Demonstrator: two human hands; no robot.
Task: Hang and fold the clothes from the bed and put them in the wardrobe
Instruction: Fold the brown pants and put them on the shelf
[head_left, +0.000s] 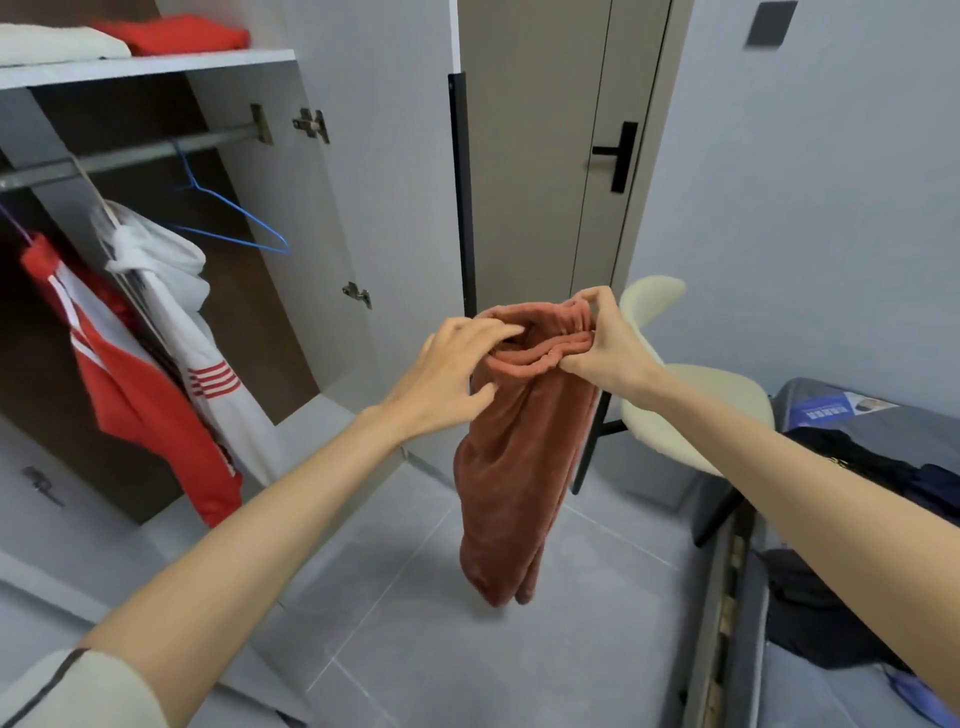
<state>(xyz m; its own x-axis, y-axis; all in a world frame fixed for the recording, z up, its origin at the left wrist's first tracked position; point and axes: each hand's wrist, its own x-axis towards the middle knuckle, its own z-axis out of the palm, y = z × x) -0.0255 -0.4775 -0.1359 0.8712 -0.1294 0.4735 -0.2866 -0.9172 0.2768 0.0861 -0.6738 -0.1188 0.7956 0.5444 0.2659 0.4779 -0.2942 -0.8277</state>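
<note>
Rust-brown fleece trousers (519, 457) hang in mid-air over grey tiled floor (389, 597), between the open white wardrobe (332, 208) on the left and the grey bed (810, 402) on the right. Held up by the waistband so the legs drop straight and line up. Right hand (608, 343) pinches the right side of the waistband between thumb and fingers and looks to carry most of the weight. Left hand (447, 374) has its fingers curled over the left rim with the thumb lower against the fabric, a looser hold, likely gathering the waistband flat for folding. Wardrobe rail (130, 156) carries an empty blue wire hanger (234, 223), a white hooded jacket (171, 291) and a red jacket with white stripes (140, 405). Folded red garment (176, 34) sits on the shelf above. Dark clothes (872, 467) lie on the bed, so the task looks well short of finished. Cream moulded chair (685, 410) stands far behind the trousers
</note>
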